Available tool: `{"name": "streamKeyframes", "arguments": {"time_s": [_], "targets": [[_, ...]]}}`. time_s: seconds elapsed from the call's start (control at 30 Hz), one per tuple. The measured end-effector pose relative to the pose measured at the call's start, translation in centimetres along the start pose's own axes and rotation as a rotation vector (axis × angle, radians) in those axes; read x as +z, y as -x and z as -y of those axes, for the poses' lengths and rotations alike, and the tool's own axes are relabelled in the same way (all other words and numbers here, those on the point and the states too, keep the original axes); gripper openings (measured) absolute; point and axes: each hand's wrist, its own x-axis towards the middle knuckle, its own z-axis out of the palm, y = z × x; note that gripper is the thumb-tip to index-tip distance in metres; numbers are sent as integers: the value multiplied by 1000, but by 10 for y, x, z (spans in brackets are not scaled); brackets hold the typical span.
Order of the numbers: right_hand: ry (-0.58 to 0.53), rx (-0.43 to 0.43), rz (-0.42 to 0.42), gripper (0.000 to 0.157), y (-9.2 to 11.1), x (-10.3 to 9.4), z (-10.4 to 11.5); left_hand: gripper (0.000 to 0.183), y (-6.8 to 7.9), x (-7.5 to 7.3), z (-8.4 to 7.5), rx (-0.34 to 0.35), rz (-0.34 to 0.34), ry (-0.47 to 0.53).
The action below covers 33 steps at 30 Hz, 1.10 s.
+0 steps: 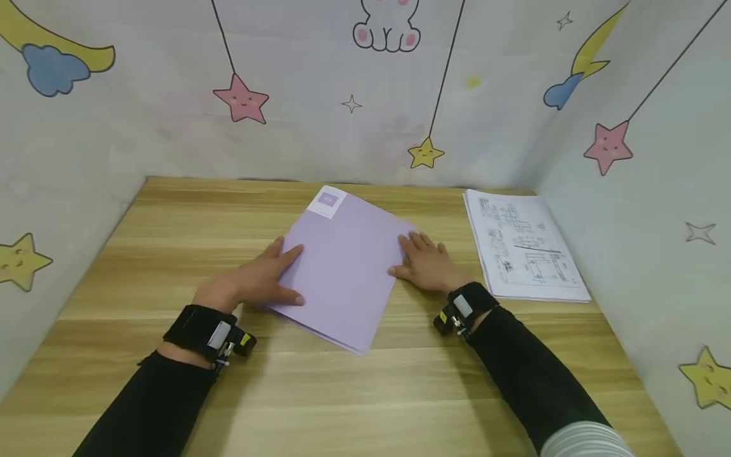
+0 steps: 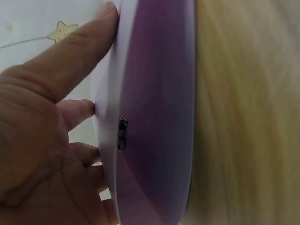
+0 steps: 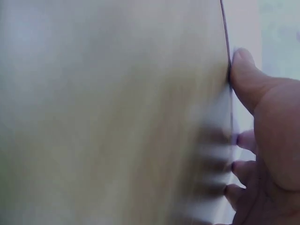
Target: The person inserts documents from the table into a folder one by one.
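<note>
A lilac paper folder point(image 1: 342, 273) lies at an angle on the wooden table, its white label point(image 1: 337, 206) at the far left corner. My left hand point(image 1: 251, 277) rests on the folder's left side with fingers spread, the thumb on the cover. Along the right edge, the fingertips and thumb of my right hand point(image 1: 425, 263) touch the folder. From the left wrist view, the folder gapes at its near side, and a small dark metal clip point(image 2: 122, 132) shows inside.
A stack of printed sheets point(image 1: 522, 244) with technical drawings lies at the table's far right, beside the wall. Pale cloth walls point(image 1: 320, 139) with cartoon stars border the wooden table point(image 1: 400, 406) at the back and sides. Each wrist wears a strapped camera.
</note>
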Motion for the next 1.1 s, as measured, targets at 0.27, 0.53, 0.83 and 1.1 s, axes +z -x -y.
{"name": "streamKeyframes", "arguments": {"time_s": [0.27,0.53,0.83,1.1], "targets": [[-78,118,-72,75,-12,-2,-18,132,25,28,-41,86,-35,-86],[-253,134,-107,79,1,0,6,126,24,55,-59,89,-168,-130],[-434,161,-172,82,17,1,11,128,26,54,-60,37,-136,-51],[-777,300,-275,75,29,-11,11,127,24,47,-57,17,-88,46]]}}
